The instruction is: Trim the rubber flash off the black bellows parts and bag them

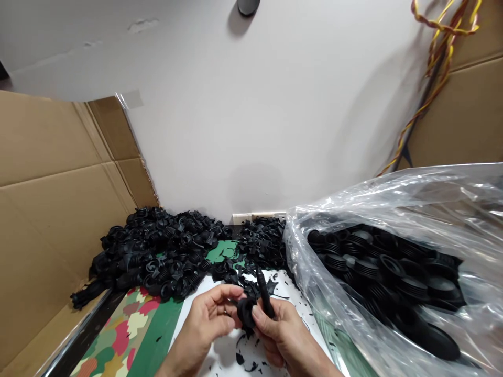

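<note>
My left hand (210, 317) is curled at the left side of a small round black rubber part (245, 312), its fingertips against the rim. In my right hand (281, 330) a slim black pen-shaped tool (264, 293) points up and away between thumb and fingers. The right thumb also presses on the rubber part's right side. The tool's working tip cannot be made out. Both hands are above a white sheet (220, 361) scattered with black rubber scraps (239, 358).
A heap of black ribbed rubber parts (157, 251) lies at the left, beside a cardboard panel (58, 183). Black trimmings (263, 241) pile up by the wall. At the right, a clear plastic bag (314, 277) holds more ribbed parts (393, 272). Twisted wires (436, 99) hang at the upper right.
</note>
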`<state>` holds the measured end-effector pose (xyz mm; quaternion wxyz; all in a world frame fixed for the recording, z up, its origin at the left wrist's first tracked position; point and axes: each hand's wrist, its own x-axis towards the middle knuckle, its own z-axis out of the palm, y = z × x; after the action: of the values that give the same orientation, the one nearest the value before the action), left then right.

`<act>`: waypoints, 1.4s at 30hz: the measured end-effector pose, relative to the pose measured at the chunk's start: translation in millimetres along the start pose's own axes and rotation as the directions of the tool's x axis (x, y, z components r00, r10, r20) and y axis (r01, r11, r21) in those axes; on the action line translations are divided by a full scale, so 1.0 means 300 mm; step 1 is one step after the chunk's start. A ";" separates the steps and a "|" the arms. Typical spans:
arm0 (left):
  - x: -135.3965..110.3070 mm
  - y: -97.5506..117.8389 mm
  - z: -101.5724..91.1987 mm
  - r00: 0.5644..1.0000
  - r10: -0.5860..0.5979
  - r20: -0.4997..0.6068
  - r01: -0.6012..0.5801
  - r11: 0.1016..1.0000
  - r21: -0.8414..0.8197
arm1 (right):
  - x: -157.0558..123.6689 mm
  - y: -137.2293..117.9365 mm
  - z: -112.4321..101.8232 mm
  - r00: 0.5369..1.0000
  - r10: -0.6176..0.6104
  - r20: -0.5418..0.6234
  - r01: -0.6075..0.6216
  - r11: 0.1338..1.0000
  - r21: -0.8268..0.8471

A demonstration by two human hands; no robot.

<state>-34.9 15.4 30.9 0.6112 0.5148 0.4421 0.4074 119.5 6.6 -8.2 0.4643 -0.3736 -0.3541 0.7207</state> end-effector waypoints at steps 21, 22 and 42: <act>-0.012 -0.034 0.050 0.963 0.239 -0.124 -0.163 0.886 0.434 | 0.009 0.031 -0.019 0.936 -0.351 -0.002 0.341 0.909 -0.239; -0.012 -0.038 0.050 0.963 0.236 -0.129 -0.167 0.899 0.404 | 0.008 0.032 -0.017 0.936 -0.352 -0.001 0.343 0.913 -0.219; -0.003 -0.070 0.042 0.912 0.145 -0.383 -0.128 0.989 0.069 | 0.043 0.093 -0.044 0.977 -0.170 -0.128 0.151 0.977 -0.148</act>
<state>-22.3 8.3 11.0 0.4707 0.4666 0.5256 0.5334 116.0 11.9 -41.0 0.5178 -0.4245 -0.3986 0.6268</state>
